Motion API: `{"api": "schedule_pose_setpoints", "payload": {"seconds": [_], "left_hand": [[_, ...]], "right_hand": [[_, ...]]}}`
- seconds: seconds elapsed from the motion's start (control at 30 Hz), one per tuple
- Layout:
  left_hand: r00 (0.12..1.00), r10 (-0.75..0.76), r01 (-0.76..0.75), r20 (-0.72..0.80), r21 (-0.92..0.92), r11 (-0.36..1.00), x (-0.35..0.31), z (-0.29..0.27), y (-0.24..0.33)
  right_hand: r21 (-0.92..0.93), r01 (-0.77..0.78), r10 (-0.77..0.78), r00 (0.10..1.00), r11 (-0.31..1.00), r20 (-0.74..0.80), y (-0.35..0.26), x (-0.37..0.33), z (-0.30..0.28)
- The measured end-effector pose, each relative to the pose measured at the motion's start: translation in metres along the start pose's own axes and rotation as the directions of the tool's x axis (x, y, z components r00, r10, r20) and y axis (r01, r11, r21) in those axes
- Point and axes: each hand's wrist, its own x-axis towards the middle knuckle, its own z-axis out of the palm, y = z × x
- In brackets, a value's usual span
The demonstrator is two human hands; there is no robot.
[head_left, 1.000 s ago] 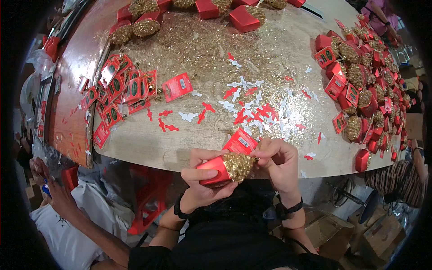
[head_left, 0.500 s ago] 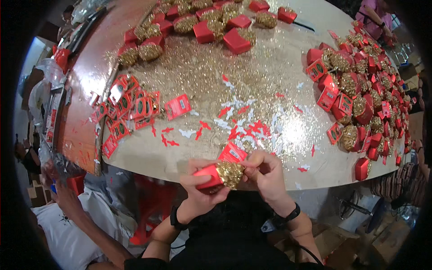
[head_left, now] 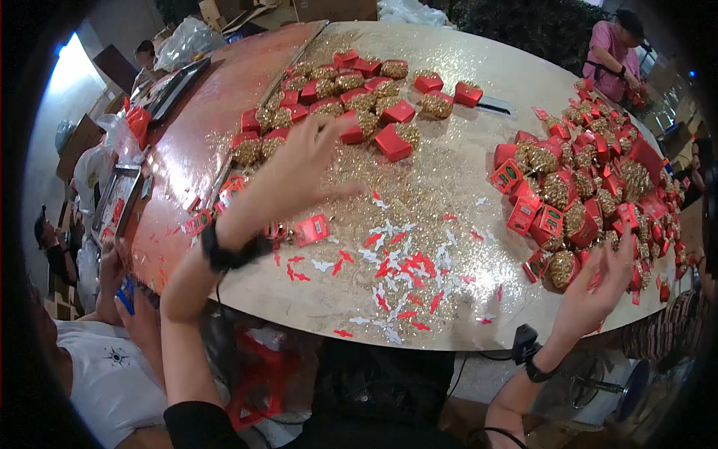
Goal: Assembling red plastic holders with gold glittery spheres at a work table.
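Observation:
My left hand [head_left: 303, 161] is raised over the left half of the table, smeared by motion, fingers apart and holding nothing. Beyond it lies a group of ornaments [head_left: 394, 141], each a red block with a gold tinsel body. My right hand [head_left: 596, 280] reaches to the near edge of a big heap of similar ornaments [head_left: 576, 194], its fingers spread. Just past its fingertips is a larger-looking red and gold ornament [head_left: 638, 176], on or above the heap; I cannot tell which. Several red cards [head_left: 523, 215] hang from ornaments there. Another red card [head_left: 312, 230] lies below my left hand.
Red and white paper scraps [head_left: 407, 269] and gold glitter cover the table's middle. A knife-like flat tool [head_left: 495, 106] lies at the back. A co-worker in a white shirt [head_left: 112, 367] sits at my left; a person in pink [head_left: 613, 56] stands at the far right.
The ornament with its red card has left my two hands. My left hand has swung up and forward to the left, my right hand out to the right heap. The view has tilted up.

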Motion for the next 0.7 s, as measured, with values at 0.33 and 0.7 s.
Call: {"api": "schedule_pose_setpoints", "payload": {"seconds": [0.33, 0.7], "left_hand": [[0.920, -0.391, 0.386, 0.017, 0.134, 0.913, 0.166, 0.100, -0.123], [0.938, -0.327, 0.307, 0.117, 0.164, 0.938, 0.105, 0.107, -0.052]], "right_hand": [[-0.216, 0.074, 0.070, 0.803, 0.974, 0.592, 0.032, -0.123, -0.005], [-0.127, 0.090, 0.024, 0.720, 0.988, 0.693, 0.024, -0.115, 0.001]]}}
